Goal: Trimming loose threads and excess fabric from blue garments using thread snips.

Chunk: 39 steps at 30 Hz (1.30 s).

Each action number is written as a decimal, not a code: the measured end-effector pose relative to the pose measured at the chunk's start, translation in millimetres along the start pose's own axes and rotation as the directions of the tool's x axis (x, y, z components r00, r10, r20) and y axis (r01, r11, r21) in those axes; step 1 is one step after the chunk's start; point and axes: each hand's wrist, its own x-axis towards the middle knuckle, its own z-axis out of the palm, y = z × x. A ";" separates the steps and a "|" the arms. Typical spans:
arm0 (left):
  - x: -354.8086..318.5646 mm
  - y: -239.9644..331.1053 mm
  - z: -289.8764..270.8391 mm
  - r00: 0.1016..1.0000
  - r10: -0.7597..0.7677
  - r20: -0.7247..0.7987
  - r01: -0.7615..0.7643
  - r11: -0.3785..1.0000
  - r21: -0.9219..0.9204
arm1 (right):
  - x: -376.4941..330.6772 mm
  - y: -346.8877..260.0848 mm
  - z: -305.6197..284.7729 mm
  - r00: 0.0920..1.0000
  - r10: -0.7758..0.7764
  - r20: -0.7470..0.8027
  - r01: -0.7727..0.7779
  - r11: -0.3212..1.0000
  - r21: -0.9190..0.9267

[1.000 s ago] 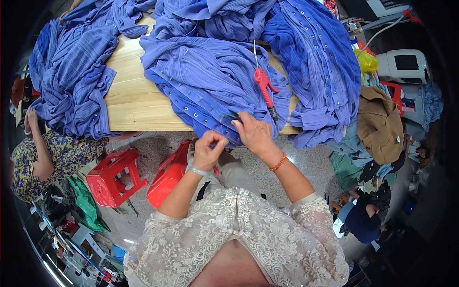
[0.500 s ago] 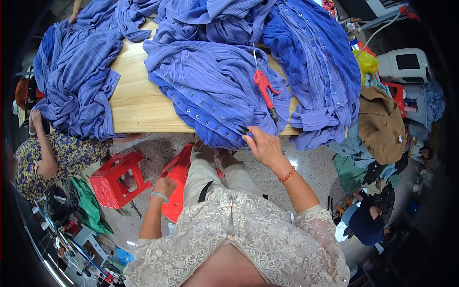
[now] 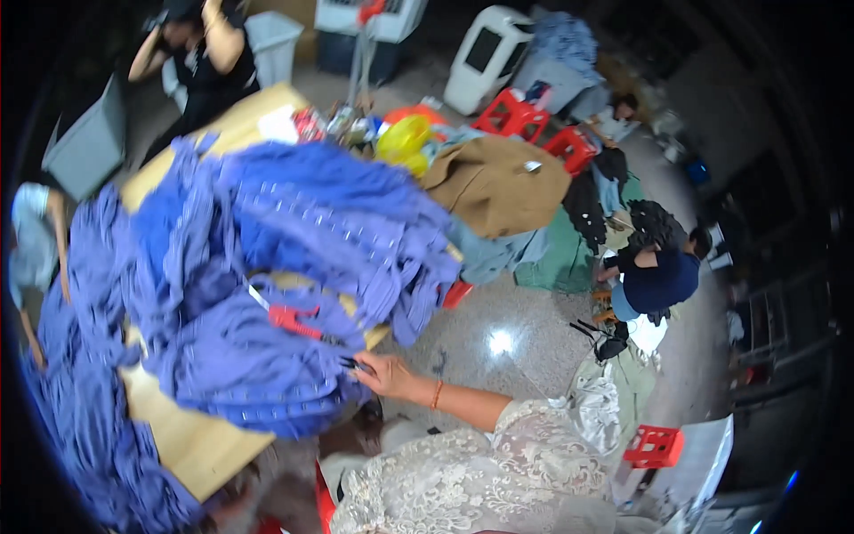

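Observation:
My right hand (image 3: 384,375), with an orange bead bracelet at the wrist, is closed on small black thread snips (image 3: 356,364). Their dark tips reach past my fingers at the edge of a blue pleated shirt (image 3: 258,356), which lies bunched on the wooden table (image 3: 191,436). A row of metal eyelets or snaps runs along its lower front. On top of this shirt rests a red air blow gun (image 3: 298,322) with a silver nozzle, just beyond my hand. A second blue shirt (image 3: 347,236) with a similar row lies farther off. My left hand is out of the picture.
More blue garments (image 3: 84,356) hang over the table's left side. Past its right end lies a brown garment (image 3: 498,187), near a yellow bag (image 3: 405,142) and red stools (image 3: 516,116). Other people are around, one bent over at the right (image 3: 663,280).
The whole view has swung to the right and tilted. My left hand has dropped out of the picture. My right hand still grips the snips beside the shirt.

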 end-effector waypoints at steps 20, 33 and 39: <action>69.0 226.6 -90.3 0.592 0.583 -0.557 -0.695 0.718 0.013 | -141.4 37.7 -32.9 0.890 0.453 -0.045 -0.454 0.891 0.002; 68.0 210.4 -75.1 0.507 0.577 -0.641 -0.781 0.622 -0.057 | -16.2 18.3 88.0 0.994 0.011 0.109 0.002 0.993 -0.119; 76.8 206.8 -79.2 0.500 0.588 -0.637 -0.764 0.645 -0.004 | -49.3 17.9 40.5 0.987 0.152 0.054 -0.153 0.988 0.021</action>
